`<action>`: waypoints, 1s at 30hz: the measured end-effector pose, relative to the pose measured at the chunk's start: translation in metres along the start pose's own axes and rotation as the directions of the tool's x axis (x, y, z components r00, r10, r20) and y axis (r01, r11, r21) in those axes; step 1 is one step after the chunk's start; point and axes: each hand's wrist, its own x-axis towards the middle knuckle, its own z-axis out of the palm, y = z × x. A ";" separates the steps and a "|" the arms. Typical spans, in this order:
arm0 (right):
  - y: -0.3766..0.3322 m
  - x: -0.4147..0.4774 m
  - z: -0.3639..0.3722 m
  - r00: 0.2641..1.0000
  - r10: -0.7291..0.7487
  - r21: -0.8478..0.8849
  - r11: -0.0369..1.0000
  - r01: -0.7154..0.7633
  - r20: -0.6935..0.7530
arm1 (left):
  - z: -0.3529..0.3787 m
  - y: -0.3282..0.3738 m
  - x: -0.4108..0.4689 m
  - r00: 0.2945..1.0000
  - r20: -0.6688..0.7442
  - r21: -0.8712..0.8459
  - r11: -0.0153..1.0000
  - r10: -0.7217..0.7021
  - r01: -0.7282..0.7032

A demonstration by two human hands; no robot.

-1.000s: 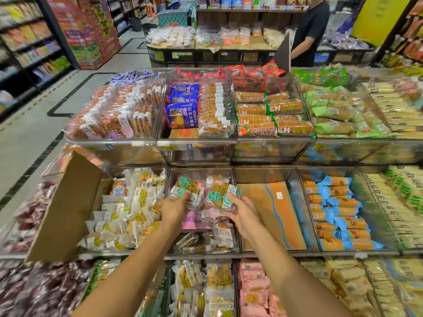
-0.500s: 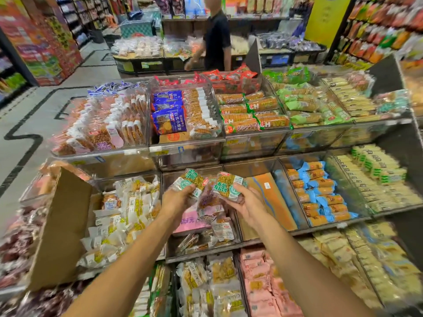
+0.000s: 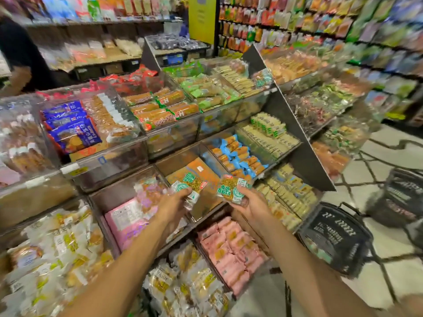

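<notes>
My left hand [image 3: 175,205] grips a clear snack packet with a green label [image 3: 188,185], held above the middle tier of the display. My right hand [image 3: 249,205] grips a second packet of the same kind [image 3: 232,188], a little to the right of the first. Both packets hang in the air over the bin with the orange cardboard box [image 3: 196,170]. The two hands are apart, and the packets do not touch each other.
Tiered clear bins [image 3: 119,165] full of wrapped snacks fill the stand ahead. Two black shopping baskets [image 3: 334,236] sit on the tiled floor at the right, past the stand's dark end panel [image 3: 304,161]. A person in black [image 3: 16,51] stands at the far left.
The view has swung to the right, bringing the baskets and the right-hand aisle into sight. Both hands carried their packets rightward and moved apart.
</notes>
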 end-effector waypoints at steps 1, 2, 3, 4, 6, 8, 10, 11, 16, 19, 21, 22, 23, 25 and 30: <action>-0.004 -0.007 -0.014 1.000 -0.001 0.020 1.000 0.002 -0.029 | 0.014 -0.005 -0.002 0.999 0.028 0.013 1.000 -0.017 0.017; -0.008 -0.012 -0.029 0.998 -0.004 0.033 0.999 0.007 -0.070 | 0.028 -0.010 -0.005 0.998 0.055 0.015 0.999 -0.039 0.038; -0.013 -0.017 -0.043 0.993 -0.024 0.047 0.998 0.030 -0.119 | 0.042 -0.015 -0.007 0.994 0.090 0.029 0.998 -0.054 0.052; -0.019 -0.023 -0.056 0.984 -0.052 0.074 0.995 0.065 -0.168 | 0.058 -0.018 -0.011 0.988 0.132 0.039 0.997 -0.078 0.073; -0.030 -0.032 -0.084 0.968 -0.093 0.113 0.986 0.122 -0.233 | 0.089 -0.027 -0.016 0.972 0.200 0.078 0.991 -0.123 0.109; -0.041 -0.039 -0.113 0.963 -0.106 0.138 0.980 0.143 -0.249 | 0.121 -0.036 -0.023 0.959 0.255 0.106 0.989 -0.123 0.099; -0.050 -0.048 -0.142 0.955 -0.130 0.145 0.974 0.173 -0.265 | 0.153 -0.046 -0.028 0.947 0.293 0.150 0.985 -0.132 0.091; -0.056 -0.052 -0.156 0.951 -0.143 0.146 0.971 0.188 -0.274 | 0.168 -0.052 -0.030 0.941 0.311 0.165 0.983 -0.132 0.083; -0.084 -0.071 -0.230 0.925 -0.176 0.192 0.949 0.251 -0.338 | 0.239 -0.086 -0.041 0.930 0.328 0.257 0.963 -0.165 0.080; -0.098 -0.078 -0.274 0.913 -0.169 0.196 0.947 0.255 -0.370 | 0.280 -0.110 -0.048 0.908 0.370 0.275 0.957 -0.199 0.098; -0.106 -0.083 -0.303 0.907 -0.173 0.204 0.942 0.266 -0.385 | 0.306 -0.126 -0.051 0.899 0.388 0.287 0.953 -0.204 0.092; -0.110 -0.085 -0.318 0.902 -0.175 0.201 0.942 0.271 -0.394 | 0.319 -0.134 -0.054 0.892 0.399 0.294 0.951 -0.211 0.094; -0.113 -0.088 -0.331 0.901 -0.178 0.196 0.942 0.272 -0.395 | 0.330 -0.143 -0.055 0.885 0.408 0.308 0.947 -0.224 0.098; -0.117 -0.094 -0.357 0.899 -0.185 0.187 0.943 0.277 -0.398 | 0.352 -0.159 -0.059 0.873 0.420 0.340 0.935 -0.248 0.102; -0.123 -0.097 -0.417 0.873 -0.179 0.166 0.946 0.280 -0.453 | 0.406 -0.195 -0.066 0.815 0.483 0.348 0.924 -0.321 0.158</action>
